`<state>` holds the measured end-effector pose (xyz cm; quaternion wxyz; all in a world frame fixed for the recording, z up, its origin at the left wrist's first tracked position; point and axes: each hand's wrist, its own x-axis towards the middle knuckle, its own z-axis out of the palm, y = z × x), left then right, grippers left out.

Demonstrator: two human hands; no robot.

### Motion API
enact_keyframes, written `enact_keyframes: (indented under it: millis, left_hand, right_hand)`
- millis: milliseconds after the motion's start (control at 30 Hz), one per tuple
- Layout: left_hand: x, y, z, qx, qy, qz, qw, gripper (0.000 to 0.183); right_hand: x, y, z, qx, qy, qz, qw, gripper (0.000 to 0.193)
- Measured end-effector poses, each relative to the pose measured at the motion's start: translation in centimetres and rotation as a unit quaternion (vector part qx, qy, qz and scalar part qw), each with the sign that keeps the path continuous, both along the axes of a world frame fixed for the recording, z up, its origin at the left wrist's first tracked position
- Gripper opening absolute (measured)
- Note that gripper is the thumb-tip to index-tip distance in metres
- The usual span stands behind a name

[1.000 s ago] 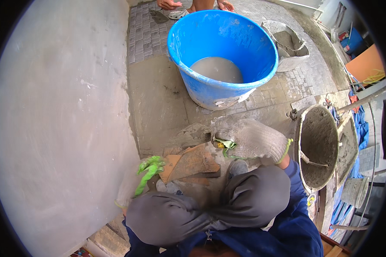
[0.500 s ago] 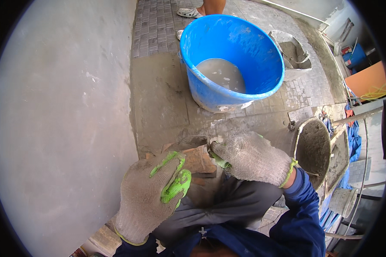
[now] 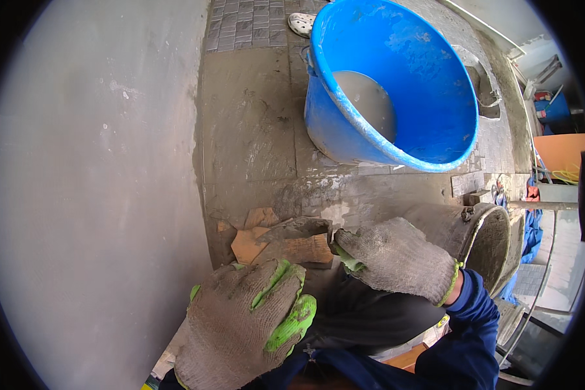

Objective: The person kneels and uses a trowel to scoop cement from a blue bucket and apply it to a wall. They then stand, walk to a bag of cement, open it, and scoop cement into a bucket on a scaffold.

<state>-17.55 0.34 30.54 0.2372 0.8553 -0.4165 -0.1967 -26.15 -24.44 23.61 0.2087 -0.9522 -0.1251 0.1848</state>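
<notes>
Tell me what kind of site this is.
Likely an outdoor plastering or masonry job: a freshly rendered grey wall, a blue tub holding grey slurry on paving, and a mortar-caked bucket beside the gloved right hand.

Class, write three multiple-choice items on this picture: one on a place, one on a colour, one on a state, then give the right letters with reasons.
1. Where does the blue bucket stand?
A. on the paved ground beyond the hands
B. on the person's lap
C. on a shelf

2. What colour trims the left hand glove's fingers?
A. red
B. green
C. black

3. What state is the right hand in?
A. open and empty
B. out of sight
C. closed on a trowel

Answers: 1 A, it sits on the pavers above both gloves. 2 B, bright green shows along the fingers. 3 C, the mortar-smeared blade sticks out from the closed fist.
</notes>
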Motion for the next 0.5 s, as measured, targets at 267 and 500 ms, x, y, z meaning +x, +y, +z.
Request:
enact_keyframes:
  millis: [267, 500]
  left_hand:
    - [2.7, 0.1, -1.3, 0.034, 0.091, 0.050, 0.994, 0.039]
    - [4.8, -4.2, -1.9, 0.106, 0.128, 0.147, 0.975, 0.034]
  right_hand:
    - [2.0, -0.1, -0.5, -0.008, 0.093, -0.019, 0.995, 0.033]
    - [2.4, -0.1, -4.0, 0.059, 0.102, -0.033, 0.993, 0.011]
